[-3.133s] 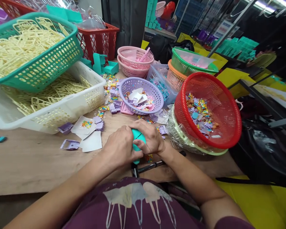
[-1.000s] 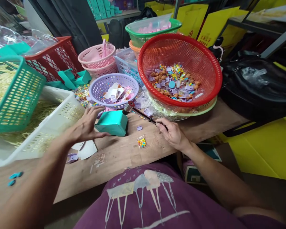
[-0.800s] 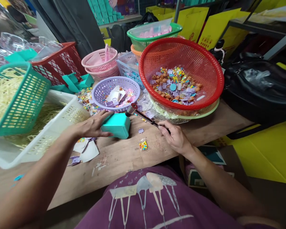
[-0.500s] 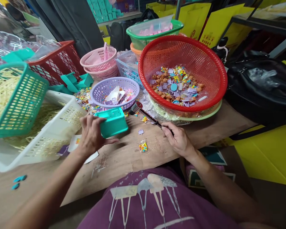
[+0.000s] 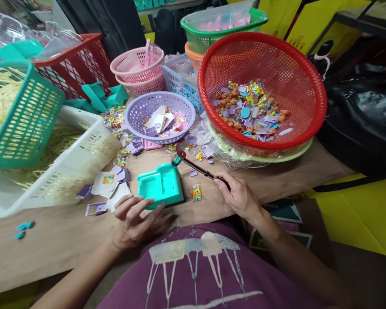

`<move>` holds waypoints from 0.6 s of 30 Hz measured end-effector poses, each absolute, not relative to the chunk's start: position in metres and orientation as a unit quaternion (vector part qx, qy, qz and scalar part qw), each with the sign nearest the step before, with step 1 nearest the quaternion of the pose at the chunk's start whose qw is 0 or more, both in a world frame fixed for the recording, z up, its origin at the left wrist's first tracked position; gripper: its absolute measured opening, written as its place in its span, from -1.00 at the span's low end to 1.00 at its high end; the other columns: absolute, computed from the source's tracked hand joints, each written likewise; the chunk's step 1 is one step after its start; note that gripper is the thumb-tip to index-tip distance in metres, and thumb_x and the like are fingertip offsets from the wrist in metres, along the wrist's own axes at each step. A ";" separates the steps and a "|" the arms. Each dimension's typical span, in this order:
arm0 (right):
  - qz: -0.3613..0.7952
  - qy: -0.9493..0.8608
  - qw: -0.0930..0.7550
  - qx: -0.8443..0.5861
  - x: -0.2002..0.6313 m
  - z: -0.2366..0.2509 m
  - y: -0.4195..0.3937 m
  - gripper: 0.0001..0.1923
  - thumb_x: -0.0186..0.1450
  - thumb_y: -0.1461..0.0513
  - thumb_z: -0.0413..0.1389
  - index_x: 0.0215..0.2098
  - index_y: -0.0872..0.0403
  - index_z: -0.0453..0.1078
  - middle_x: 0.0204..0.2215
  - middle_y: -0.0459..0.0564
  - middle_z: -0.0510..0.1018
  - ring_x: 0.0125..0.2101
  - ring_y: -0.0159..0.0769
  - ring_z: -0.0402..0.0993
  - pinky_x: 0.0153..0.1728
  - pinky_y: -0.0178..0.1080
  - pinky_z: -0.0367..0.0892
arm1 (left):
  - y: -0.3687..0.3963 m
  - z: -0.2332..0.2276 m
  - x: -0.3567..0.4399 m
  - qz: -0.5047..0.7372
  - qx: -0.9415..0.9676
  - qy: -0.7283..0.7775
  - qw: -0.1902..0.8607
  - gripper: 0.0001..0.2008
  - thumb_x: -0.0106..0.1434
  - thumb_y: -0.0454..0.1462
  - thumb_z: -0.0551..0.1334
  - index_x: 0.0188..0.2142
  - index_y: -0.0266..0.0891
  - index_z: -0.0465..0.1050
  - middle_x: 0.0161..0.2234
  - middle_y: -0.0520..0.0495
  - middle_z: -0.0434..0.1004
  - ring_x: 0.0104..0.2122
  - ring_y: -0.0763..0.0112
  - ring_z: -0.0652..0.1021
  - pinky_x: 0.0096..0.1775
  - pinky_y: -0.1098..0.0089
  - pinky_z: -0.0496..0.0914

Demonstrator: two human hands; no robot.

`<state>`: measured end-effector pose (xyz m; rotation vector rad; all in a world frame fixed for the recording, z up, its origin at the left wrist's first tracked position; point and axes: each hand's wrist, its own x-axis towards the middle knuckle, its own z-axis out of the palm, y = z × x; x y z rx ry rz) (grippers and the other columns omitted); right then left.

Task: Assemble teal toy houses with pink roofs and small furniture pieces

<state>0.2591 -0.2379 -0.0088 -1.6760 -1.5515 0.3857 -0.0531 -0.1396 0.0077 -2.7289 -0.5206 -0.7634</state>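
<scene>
A teal plastic piece (image 5: 161, 185), box-shaped with recesses in its upper face, rests on the wooden table. Just in front of it is my left hand (image 5: 138, 221), fingers spread and holding nothing; whether the fingertips still touch its near edge I cannot tell. My right hand (image 5: 236, 195) grips a small hammer (image 5: 196, 166) by its dark handle. The hammer's head, with a reddish round end, is over the piece's far right corner. Between my hands lies a small clear bag of colourful bits (image 5: 195, 193), with a small purple part (image 5: 193, 173) behind it.
A purple basket (image 5: 128, 124) and a large red basket (image 5: 312, 90) of small parts stand behind. At left, a green basket (image 5: 35, 116) leans on a white crate (image 5: 67, 161) of shredded filler. Purple parts and white cards (image 5: 117, 195) lie beside the crate.
The teal piece has come down nearer to me onto the table, and my left hand has let go and drawn back. My right hand still holds the hammer. The view has shifted slightly.
</scene>
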 end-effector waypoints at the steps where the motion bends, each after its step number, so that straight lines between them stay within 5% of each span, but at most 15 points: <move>1: 0.151 -0.615 0.393 -0.666 0.258 -0.009 -0.239 -0.80 0.44 0.19 -0.01 -0.10 0.08 0.40 -0.33 0.01 0.62 -0.37 -0.26 0.57 -0.32 -0.29 0.38 | -0.139 0.012 -0.050 -0.271 -0.936 -0.190 0.120 -0.33 0.04 -0.12 0.46 0.12 0.18 0.27 -0.03 -0.16 0.19 -0.03 0.05 0.31 -0.03 0.04 0.38; 4: 0.144 -0.620 0.367 -0.678 0.257 -0.007 -0.242 -0.81 0.43 0.20 0.01 -0.10 0.09 0.42 -0.29 0.02 0.63 -0.32 -0.22 0.59 -0.30 -0.27 0.40 | -0.124 0.025 -0.037 -0.250 -0.938 -0.235 0.043 -0.02 0.03 0.00 0.43 0.33 0.03 -0.06 0.14 -0.28 0.12 0.16 -0.15 0.23 0.12 -0.12 0.26; 7: 0.132 -0.624 0.369 -0.676 0.257 -0.002 -0.247 -0.79 0.43 0.21 0.01 -0.05 0.10 0.42 -0.24 0.03 0.63 -0.27 -0.22 0.59 -0.26 -0.28 0.43 | -0.103 0.032 -0.027 -0.161 -0.957 -0.240 -0.036 0.02 0.13 0.04 0.32 0.38 -0.15 -0.25 0.21 -0.39 0.07 0.18 -0.24 0.22 0.12 -0.17 0.24; 12: 0.074 -0.644 0.428 -0.630 0.262 0.012 -0.257 -0.64 0.45 0.27 -0.02 0.19 0.04 0.32 -0.07 0.05 0.57 -0.12 -0.29 0.56 -0.06 -0.29 0.41 | -0.094 0.022 -0.020 -0.102 -0.944 -0.310 -0.034 -0.07 0.16 -0.01 0.26 0.36 -0.37 -0.12 0.06 -0.42 0.22 -0.02 -0.15 0.33 -0.01 -0.10 0.32; 18: -0.001 -0.726 0.231 -0.647 0.272 0.030 -0.260 -0.60 0.47 0.19 -0.06 0.24 0.01 0.33 -0.32 0.00 0.57 -0.38 -0.33 0.52 -0.34 -0.34 0.40 | -0.103 0.022 -0.012 -0.074 -0.927 -0.368 -0.008 -0.01 0.06 -0.04 0.34 0.34 -0.38 -0.07 0.04 -0.40 0.25 -0.04 -0.14 0.31 -0.04 -0.05 0.32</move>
